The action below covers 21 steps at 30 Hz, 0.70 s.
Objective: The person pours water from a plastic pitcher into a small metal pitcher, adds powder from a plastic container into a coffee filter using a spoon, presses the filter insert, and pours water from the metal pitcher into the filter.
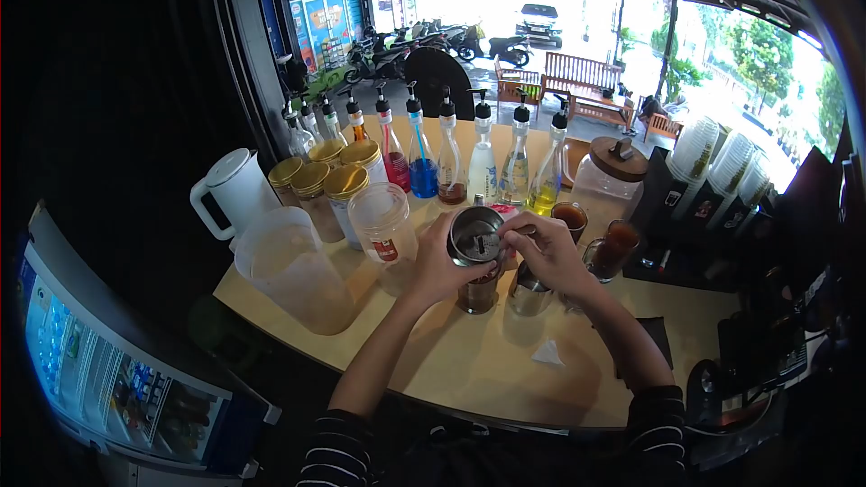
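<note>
My left hand point(437, 267) is wrapped around a metal cup point(469, 227), which is tilted so that its open mouth faces me. Close against the cup's right side, my right hand point(552, 257) is closed in a pinch; a small greyish piece point(489, 245) shows by its fingertips, too unclear to name. Below the cup stands a glass point(477, 298) with dark contents, partly covered by the hands. Beside it, under my right hand, is a metal pitcher point(529, 296). A small white piece of paper point(548, 353) lies on the table nearer to me.
Pump bottles point(421, 167) of coloured syrup line the table's far side. Gold-lidded jars point(346, 185), a clear jar point(383, 225), a large plastic jug point(298, 271) and a white pitcher point(236, 189) stand left. Right are brown-filled glasses point(615, 248) and a cup rack point(695, 171).
</note>
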{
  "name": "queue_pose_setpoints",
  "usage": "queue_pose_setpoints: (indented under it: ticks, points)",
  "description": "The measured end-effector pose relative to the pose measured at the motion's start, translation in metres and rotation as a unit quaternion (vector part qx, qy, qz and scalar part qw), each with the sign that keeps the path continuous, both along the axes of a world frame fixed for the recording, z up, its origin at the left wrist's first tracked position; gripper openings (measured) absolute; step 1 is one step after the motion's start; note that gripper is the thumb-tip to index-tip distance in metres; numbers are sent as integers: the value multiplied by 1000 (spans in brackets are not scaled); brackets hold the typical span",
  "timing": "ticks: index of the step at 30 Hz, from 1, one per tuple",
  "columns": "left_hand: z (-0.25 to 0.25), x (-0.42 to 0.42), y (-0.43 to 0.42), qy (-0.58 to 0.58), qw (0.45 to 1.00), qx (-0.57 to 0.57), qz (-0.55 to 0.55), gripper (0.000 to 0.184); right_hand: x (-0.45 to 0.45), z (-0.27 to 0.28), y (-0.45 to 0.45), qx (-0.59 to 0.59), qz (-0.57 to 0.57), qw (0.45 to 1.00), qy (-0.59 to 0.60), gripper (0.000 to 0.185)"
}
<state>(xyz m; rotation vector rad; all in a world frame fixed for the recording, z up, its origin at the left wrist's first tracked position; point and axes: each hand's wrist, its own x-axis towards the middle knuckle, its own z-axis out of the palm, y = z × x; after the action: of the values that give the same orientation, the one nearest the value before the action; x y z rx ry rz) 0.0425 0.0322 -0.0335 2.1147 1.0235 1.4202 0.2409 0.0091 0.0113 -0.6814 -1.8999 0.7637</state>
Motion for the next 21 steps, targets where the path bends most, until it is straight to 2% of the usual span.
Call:
queue_pose_setpoints:
  ticks: [2, 4, 7, 9, 12, 16, 18, 19, 21]
  points:
    - [-1, 0, 0, 11, 1000, 6, -11, 74, 0, 0, 0, 15, 0, 1000, 3, 11]
    - [1, -1, -1, -28, 998, -23, -48, 79, 1, 2, 0, 34, 2, 999, 6, 12]
    - [4, -2, -5, -17, 998, -8, -55, 78, 3, 6, -7, 33, 31, 998, -37, 12]
    - [6, -2, -7, -20, 998, -5, -60, 78, 2, 12, -9, -28, 6, 1000, 0, 12]
    - [5, -5, -5, -13, 998, 17, -52, 78, 7, 12, -6, -44, 57, 997, -38, 14]
    - [6, -10, -3, 23, 998, 40, -44, 78, 8, 20, -1, -17, 47, 998, -45, 14]
    - [10, -12, -4, 57, 996, 59, -33, 81, 8, 29, 3, 49, 34, 992, -114, 15]
    - [11, -13, -4, 93, 992, 79, -22, 85, 9, 34, 6, 48, 33, 992, -114, 15]
    - [13, -15, -5, 105, 990, 96, -15, 85, 12, 44, 12, 25, 16, 981, -194, 15]
